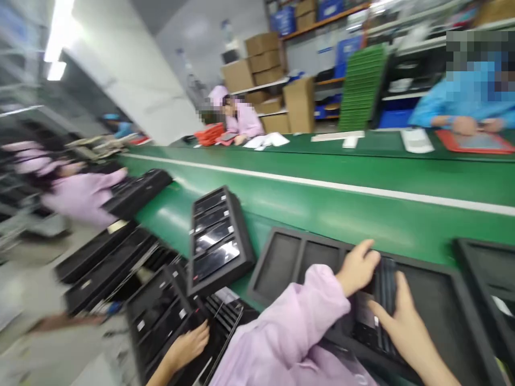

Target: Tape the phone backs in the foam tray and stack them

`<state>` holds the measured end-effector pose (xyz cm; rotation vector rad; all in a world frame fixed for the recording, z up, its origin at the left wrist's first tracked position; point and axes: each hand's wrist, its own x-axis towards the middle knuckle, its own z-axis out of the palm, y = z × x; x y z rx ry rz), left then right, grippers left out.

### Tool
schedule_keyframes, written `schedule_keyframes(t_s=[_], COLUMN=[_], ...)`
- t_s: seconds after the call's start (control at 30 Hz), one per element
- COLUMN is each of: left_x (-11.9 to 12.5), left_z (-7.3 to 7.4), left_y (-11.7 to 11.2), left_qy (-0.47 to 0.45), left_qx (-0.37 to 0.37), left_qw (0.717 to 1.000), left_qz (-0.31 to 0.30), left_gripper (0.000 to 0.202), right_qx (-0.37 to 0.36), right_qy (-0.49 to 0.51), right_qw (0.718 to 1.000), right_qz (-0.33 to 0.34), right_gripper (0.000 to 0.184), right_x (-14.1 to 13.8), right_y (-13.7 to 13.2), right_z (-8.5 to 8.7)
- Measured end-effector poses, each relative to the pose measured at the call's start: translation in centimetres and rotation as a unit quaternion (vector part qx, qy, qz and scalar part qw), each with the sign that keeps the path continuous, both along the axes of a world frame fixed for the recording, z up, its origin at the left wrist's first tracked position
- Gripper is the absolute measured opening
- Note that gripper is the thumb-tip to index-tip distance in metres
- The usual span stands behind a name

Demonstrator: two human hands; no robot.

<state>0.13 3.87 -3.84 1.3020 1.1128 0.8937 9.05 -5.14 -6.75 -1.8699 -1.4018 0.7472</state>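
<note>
A long green desk runs across the frame, with boxes and shelves at the top. At the lower right sits a big tray. In it is a stack of dark slabs. The right hand has its thumb and fingers around the stack. The left hand touches its left side; I can't tell if it grips. The big tray looks only partly filled. Near the middle, a small tray looks full, with four shiny slabs. Another person's hand is at the lower left.
</note>
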Motion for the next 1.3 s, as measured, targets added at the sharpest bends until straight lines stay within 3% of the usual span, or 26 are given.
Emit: schedule_keyframes(t_s=[0.13, 0.3, 0.47, 0.9, 1.3], left_x=[0.3, 0.0, -0.6, -1.3, -1.7], left_z=[-1.3, -1.1, -1.0, -1.0, 0.0], left_y=[1.4, 1.0, 0.7, 0.2, -0.7], left_qy=[-0.030, -0.071, -0.105, -0.189, -0.269], left_qx=[-0.019, -0.043, -0.059, -0.093, -0.005], left_qw=[0.999, 0.995, 0.992, 0.976, 0.963], left_qz=[-0.032, -0.054, -0.029, 0.048, 0.014], left_gripper=[0.033, 0.023, 0.017, 0.005, 0.014], right_qx=[-0.062, 0.013, 0.098, 0.162, 0.187], right_qy=[0.089, 0.156, 0.080, -0.080, -0.115], right_qw=[0.993, 0.988, 0.990, 0.976, 0.964], right_qz=[-0.037, 0.013, 0.064, 0.126, 0.151], right_gripper=[0.089, 0.070, 0.061, 0.070, 0.070], right_x=[-0.8, -0.7, -0.4, -0.6, -0.5], right_y=[-0.8, -2.8, -3.8, -2.8, -3.4], right_z=[1.2, 0.6, -0.4, 1.2, 1.6])
